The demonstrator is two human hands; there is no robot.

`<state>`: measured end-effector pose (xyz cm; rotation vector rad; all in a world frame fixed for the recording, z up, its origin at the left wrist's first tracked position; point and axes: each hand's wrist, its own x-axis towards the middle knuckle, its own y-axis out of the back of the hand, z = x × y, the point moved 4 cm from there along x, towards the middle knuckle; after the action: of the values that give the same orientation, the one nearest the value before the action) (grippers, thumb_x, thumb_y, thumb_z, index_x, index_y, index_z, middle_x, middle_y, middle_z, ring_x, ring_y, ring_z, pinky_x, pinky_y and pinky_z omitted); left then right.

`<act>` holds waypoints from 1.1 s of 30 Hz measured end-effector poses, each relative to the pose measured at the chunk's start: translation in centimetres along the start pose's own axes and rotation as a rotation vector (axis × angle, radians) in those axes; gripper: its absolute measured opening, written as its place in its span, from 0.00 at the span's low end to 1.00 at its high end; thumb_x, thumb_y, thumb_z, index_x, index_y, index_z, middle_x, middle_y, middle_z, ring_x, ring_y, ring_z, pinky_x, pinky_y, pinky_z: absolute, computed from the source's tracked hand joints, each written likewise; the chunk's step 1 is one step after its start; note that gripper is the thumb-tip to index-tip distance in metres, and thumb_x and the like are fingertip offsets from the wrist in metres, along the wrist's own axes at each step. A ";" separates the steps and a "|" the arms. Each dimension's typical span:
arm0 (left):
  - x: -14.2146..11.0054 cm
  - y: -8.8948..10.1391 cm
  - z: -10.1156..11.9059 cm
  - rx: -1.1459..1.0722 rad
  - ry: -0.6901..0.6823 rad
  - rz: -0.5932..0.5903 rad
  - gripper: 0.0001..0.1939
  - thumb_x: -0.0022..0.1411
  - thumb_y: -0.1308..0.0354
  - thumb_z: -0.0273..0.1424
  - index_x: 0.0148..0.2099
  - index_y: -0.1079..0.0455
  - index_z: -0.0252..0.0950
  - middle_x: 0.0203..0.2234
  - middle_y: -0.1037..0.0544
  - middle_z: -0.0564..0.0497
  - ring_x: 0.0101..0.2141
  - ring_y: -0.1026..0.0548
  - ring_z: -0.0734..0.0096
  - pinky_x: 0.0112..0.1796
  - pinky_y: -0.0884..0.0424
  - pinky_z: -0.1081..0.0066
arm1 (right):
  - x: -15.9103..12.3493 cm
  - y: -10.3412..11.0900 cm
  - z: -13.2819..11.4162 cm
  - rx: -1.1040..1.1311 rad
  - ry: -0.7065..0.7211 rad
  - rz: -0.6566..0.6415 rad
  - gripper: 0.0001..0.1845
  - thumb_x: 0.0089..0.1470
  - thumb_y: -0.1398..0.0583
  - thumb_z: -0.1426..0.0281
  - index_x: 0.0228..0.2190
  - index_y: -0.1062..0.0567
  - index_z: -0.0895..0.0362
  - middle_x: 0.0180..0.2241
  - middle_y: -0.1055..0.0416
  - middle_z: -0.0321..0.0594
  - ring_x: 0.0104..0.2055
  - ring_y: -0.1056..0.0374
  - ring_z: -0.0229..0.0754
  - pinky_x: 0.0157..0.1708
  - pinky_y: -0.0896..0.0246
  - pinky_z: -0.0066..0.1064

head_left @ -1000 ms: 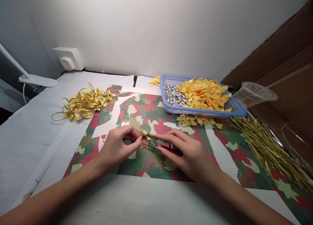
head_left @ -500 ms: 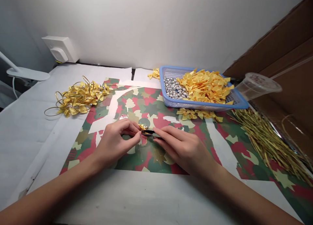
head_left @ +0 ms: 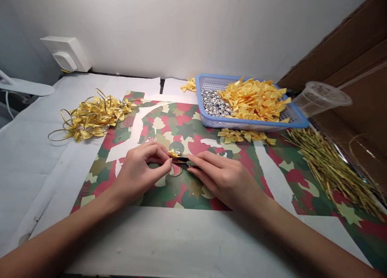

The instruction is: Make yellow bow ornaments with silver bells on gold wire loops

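Running left to right: a white desk lamp base (head_left: 26, 88) is set at the far edge, and a white wall socket (head_left: 65, 54) is mounted behind it. On the white paper covering (head_left: 36, 181) lies a heap of finished gold bows (head_left: 93, 117) with looped gold wire stems. A sheet of red-and-green camouflage-pattern paper (head_left: 193, 195) is laid across the middle.

Over that sheet, the left hand (head_left: 136, 173) is curled, with its thumb and fingertips pinched on a small gold satin bow (head_left: 174, 153). The bow is held just above a gold wire loop (head_left: 175, 173), and touches the jaws of a small pair of dark pliers (head_left: 181, 161), apparently, since the fingers partly hide the tool. These pliers are pinched between the thumb and fingers of the right hand (head_left: 225, 181).

Beyond, a blue plastic basket (head_left: 208, 123) holds silver beads (head_left: 214, 102) and yellow satin bows (head_left: 254, 100). Loose bows (head_left: 242, 135) lie along its front. A clear plastic cup (head_left: 320, 98) and a bundle of gold twist ties (head_left: 326, 169) are placed at the right.
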<state>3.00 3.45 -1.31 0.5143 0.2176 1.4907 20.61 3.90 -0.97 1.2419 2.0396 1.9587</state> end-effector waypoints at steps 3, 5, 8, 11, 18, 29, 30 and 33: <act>0.0 0.0 -0.1 -0.002 0.015 -0.001 0.07 0.55 0.41 0.26 0.24 0.31 0.34 0.27 0.26 0.50 0.28 0.26 0.73 0.31 0.23 0.74 | 0.1 0.0 -0.1 0.002 0.001 0.001 0.16 0.65 0.50 0.72 0.42 0.24 0.65 0.31 0.24 0.44 0.27 0.28 0.38 0.26 0.34 0.27; 0.0 0.1 -0.1 -0.003 0.019 0.004 0.07 0.54 0.41 0.26 0.24 0.31 0.34 0.27 0.26 0.50 0.28 0.26 0.73 0.31 0.24 0.74 | 0.1 0.0 -0.1 0.012 -0.010 -0.005 0.15 0.65 0.49 0.72 0.42 0.24 0.65 0.31 0.24 0.44 0.27 0.28 0.38 0.27 0.35 0.27; -0.1 0.1 -0.2 -0.009 0.024 0.004 0.07 0.55 0.41 0.26 0.24 0.31 0.34 0.27 0.26 0.51 0.28 0.26 0.74 0.31 0.24 0.75 | 0.1 0.1 -0.1 0.013 -0.016 -0.005 0.15 0.65 0.49 0.72 0.41 0.24 0.64 0.30 0.24 0.44 0.26 0.28 0.38 0.27 0.35 0.26; -0.2 0.1 -0.2 -0.005 0.026 0.002 0.07 0.55 0.41 0.26 0.25 0.31 0.34 0.27 0.27 0.51 0.28 0.27 0.74 0.31 0.24 0.74 | 0.1 0.4 0.0 0.002 -0.020 0.039 0.14 0.64 0.48 0.73 0.39 0.23 0.64 0.31 0.23 0.44 0.27 0.28 0.38 0.27 0.35 0.26; -0.1 0.1 -0.2 0.003 0.041 0.000 0.07 0.55 0.41 0.26 0.25 0.31 0.34 0.27 0.26 0.52 0.27 0.26 0.73 0.31 0.24 0.73 | 0.3 0.6 -0.2 -0.017 0.019 0.102 0.13 0.63 0.47 0.74 0.38 0.23 0.66 0.30 0.23 0.44 0.27 0.27 0.38 0.28 0.34 0.25; -0.3 0.0 -0.3 0.022 0.109 -0.018 0.06 0.54 0.41 0.26 0.25 0.31 0.36 0.25 0.23 0.52 0.29 0.24 0.70 0.34 0.24 0.72 | 0.1 0.2 -0.3 -0.066 0.053 0.126 0.13 0.63 0.47 0.76 0.38 0.23 0.66 0.28 0.22 0.43 0.24 0.29 0.37 0.24 0.36 0.25; -0.3 0.0 -0.2 0.024 0.110 -0.019 0.06 0.54 0.42 0.26 0.25 0.30 0.36 0.25 0.22 0.52 0.29 0.24 0.70 0.34 0.24 0.72 | 0.1 0.2 -0.2 -0.062 0.051 0.125 0.12 0.63 0.46 0.76 0.38 0.23 0.67 0.28 0.22 0.43 0.24 0.29 0.37 0.24 0.36 0.26; -0.3 0.0 -0.1 0.036 0.097 -0.018 0.06 0.54 0.42 0.26 0.24 0.30 0.35 0.25 0.22 0.52 0.30 0.24 0.70 0.34 0.25 0.73 | -0.1 0.0 -0.2 -0.046 0.052 0.121 0.11 0.61 0.44 0.77 0.39 0.23 0.68 0.28 0.22 0.44 0.24 0.29 0.38 0.24 0.35 0.27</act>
<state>2.98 3.13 -1.43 0.4681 0.3249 1.4983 20.55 3.70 -1.01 1.3481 1.9737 2.0993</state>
